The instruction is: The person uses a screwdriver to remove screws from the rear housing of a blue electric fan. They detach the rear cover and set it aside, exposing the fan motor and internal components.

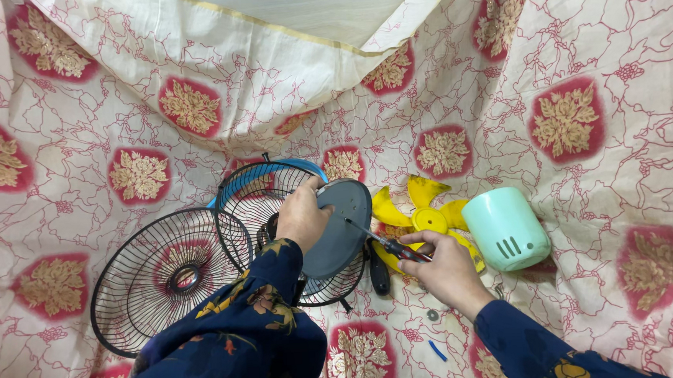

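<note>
Dark floral sleeves lead to 2 hands. Left hand (301, 214) curls closed around the grey round base (340, 231), tilted against a black fan grille (276, 215). Right hand (444, 271) grips a screwdriver (381, 240), its tip touching the base.

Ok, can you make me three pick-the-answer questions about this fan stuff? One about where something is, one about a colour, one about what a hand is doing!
1. Where is the mint green cover?
A. right of the yellow blades
B. on the black grille
C. under the grey disc

2. What colour are the blades?
A. blue
B. yellow
C. black

3. What is the right hand doing?
A. resting open
B. holding a screwdriver
C. lifting the grille

A: it lies beside them.
B: plainly yellow.
B: fingers grip the handle, tip at the disc the left hand steadies.
</note>
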